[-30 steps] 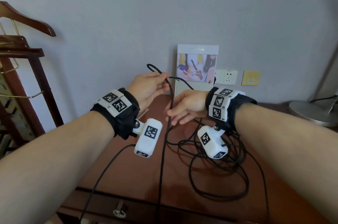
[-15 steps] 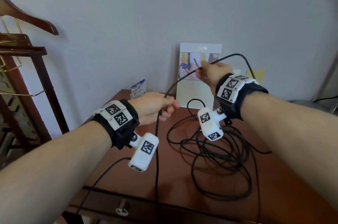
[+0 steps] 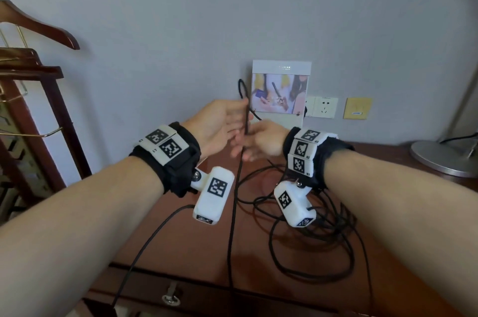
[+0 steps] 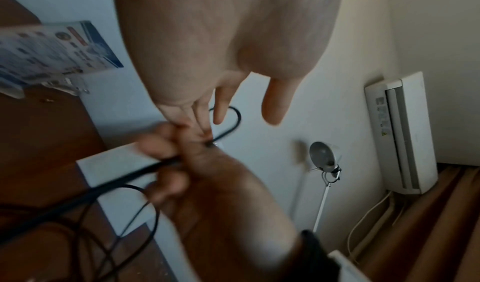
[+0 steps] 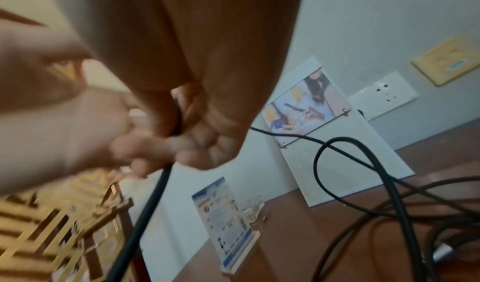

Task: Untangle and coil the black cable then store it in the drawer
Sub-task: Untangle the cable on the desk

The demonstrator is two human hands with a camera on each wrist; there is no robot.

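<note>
The black cable (image 3: 234, 213) hangs from my two hands and runs down over the desk's front edge. The rest of it lies in a tangle (image 3: 310, 241) on the brown desk (image 3: 196, 244). My left hand (image 3: 240, 120) is raised before the wall with its fingers nearly straight. It pinches a small cable loop (image 4: 237, 120) at its fingertips, thumb apart. My right hand (image 3: 245, 151) meets it from the right, its fingers (image 5: 205, 142) curled round the cable (image 5: 153, 196). The drawer front (image 3: 207, 298) below the desk edge is closed, with a ring pull (image 3: 170, 300).
A picture card (image 3: 280, 91) leans on the wall behind my hands, beside a socket (image 3: 322, 107) and a yellow plate (image 3: 358, 108). A lamp base (image 3: 442, 159) stands at the far right. A wooden clothes stand (image 3: 33, 78) is on the left and a small leaflet holder (image 5: 228, 214) at the desk's back.
My right hand, raised high to the right half a second ago, has come down to meet the left. The left hand has risen, and a small loop stands above it.
</note>
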